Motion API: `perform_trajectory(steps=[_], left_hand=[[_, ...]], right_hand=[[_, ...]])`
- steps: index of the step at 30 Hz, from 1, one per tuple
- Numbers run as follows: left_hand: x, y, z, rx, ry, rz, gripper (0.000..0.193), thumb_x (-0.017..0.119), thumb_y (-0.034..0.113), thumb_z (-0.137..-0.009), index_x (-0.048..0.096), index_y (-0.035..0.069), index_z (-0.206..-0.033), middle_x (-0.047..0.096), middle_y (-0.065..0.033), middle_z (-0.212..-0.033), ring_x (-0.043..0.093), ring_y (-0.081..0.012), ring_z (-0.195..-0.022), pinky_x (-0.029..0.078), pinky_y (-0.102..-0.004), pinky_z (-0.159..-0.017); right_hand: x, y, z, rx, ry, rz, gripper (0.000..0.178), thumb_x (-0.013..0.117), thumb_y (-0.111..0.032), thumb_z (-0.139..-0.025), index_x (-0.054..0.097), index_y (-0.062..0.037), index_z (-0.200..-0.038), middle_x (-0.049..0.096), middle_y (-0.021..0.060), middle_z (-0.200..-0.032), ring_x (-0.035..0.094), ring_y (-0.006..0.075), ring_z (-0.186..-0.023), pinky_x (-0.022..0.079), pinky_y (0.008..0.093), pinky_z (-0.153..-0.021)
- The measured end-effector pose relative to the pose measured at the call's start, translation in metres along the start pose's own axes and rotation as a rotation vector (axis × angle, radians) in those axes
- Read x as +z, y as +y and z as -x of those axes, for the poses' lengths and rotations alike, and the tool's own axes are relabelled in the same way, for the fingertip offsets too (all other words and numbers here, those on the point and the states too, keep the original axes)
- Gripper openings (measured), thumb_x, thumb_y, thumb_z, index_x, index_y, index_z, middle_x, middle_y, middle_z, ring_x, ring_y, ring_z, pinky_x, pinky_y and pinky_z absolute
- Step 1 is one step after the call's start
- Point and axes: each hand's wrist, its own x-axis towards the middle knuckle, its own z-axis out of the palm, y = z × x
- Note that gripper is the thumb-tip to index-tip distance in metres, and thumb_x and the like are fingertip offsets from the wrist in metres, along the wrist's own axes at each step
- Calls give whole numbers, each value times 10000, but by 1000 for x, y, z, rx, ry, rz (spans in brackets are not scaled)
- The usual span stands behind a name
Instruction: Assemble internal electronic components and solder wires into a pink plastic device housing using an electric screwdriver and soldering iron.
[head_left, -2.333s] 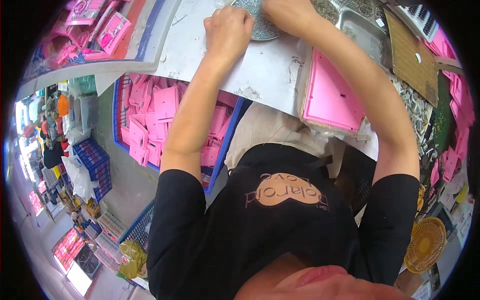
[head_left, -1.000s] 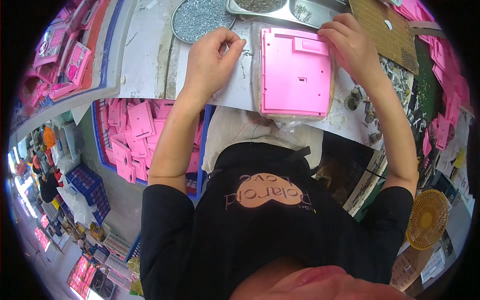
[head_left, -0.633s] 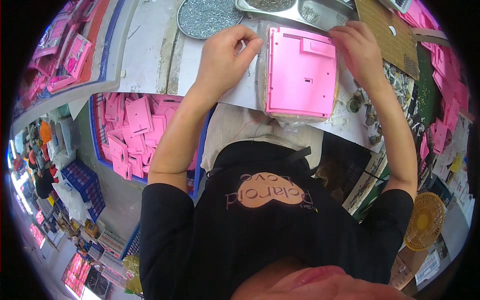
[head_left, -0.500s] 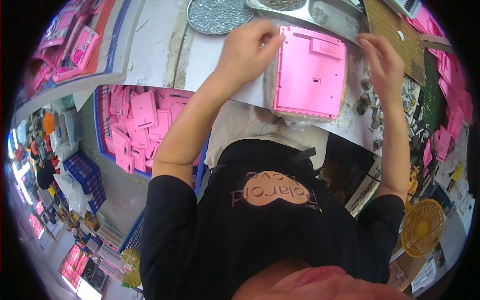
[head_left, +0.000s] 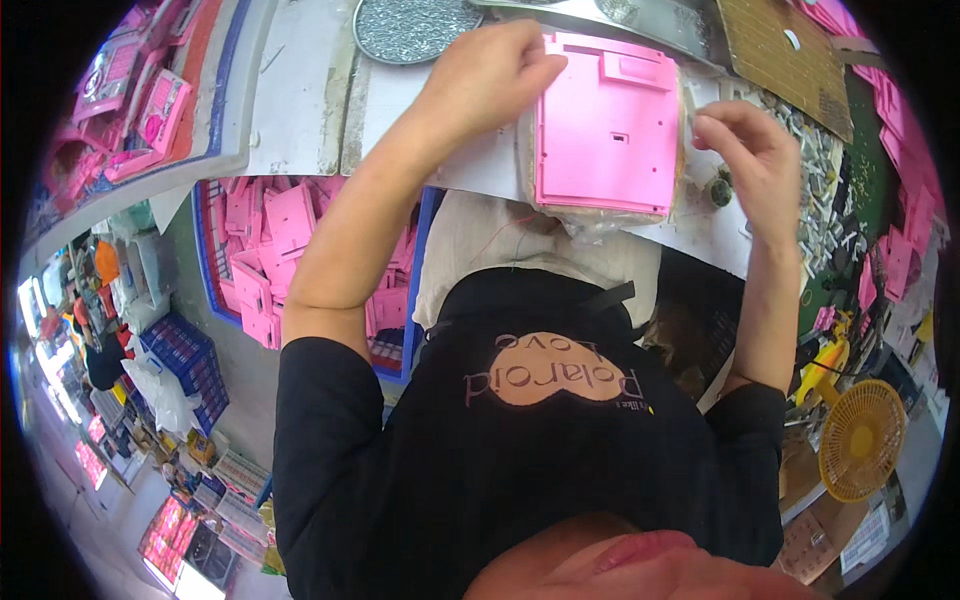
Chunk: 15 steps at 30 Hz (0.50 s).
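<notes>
A square pink plastic panel point(head_left: 600, 130) lies flat on a pad wrapped in clear plastic point(head_left: 590, 226), close to the table's near edge. It has a raised tab at its far side and a small slot in the middle. My left hand point(head_left: 505, 70) is closed at the panel's far left corner, fingers curled down; what they hold, if anything, is hidden. To the right of the panel, my right hand point(head_left: 755, 155) is raised with thumb and forefinger pinched together. A tiny dark speck shows at those fingertips, too small to name.
A round tray of small metal pieces point(head_left: 415, 28) stands beyond my left hand, with a metal tray point(head_left: 670, 25) beside it. Small loose parts point(head_left: 815, 190) cover the table at right. Below left is a crate of pink panels point(head_left: 290, 225). A yellow fan point(head_left: 862, 440) stands at lower right.
My right hand has moved from the metal tray's edge toward me, and its fingers have drawn together. My left hand stays at the panel's corner. The whole view has shifted slightly.
</notes>
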Motion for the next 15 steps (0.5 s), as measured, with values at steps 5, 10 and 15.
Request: perform_trajectory(steps=[5, 10, 15], left_hand=[[-34, -12, -4, -239, 101, 109, 225, 720, 262, -860, 694, 39, -861, 689, -165, -833, 658, -357, -813, 501, -461, -752], [-51, -46, 6, -85, 355, -429, 208, 738, 197, -827, 684, -1, -795, 679, -213, -840, 660, -377, -839, 507, -472, -777], [-47, -58, 7, -102, 441, -301, 168, 715, 159, -833, 694, -6, -813, 658, -196, -792, 652, -372, -818, 514, -444, -743]], right_hand=[[25, 5, -2, -191, 41, 455, 95, 736, -63, -916, 743, 18, -966, 712, 68, -863, 666, 133, -791, 519, 275, -732], [23, 19, -11, -642, 34, 605, 114, 808, -65, -837, 750, -15, -922, 671, 77, -788, 610, 200, -709, 471, 319, -654], [28, 27, -13, -702, 90, 558, 119, 835, -72, -800, 751, -42, -878, 667, 63, -759, 595, 210, -693, 460, 330, -631]])
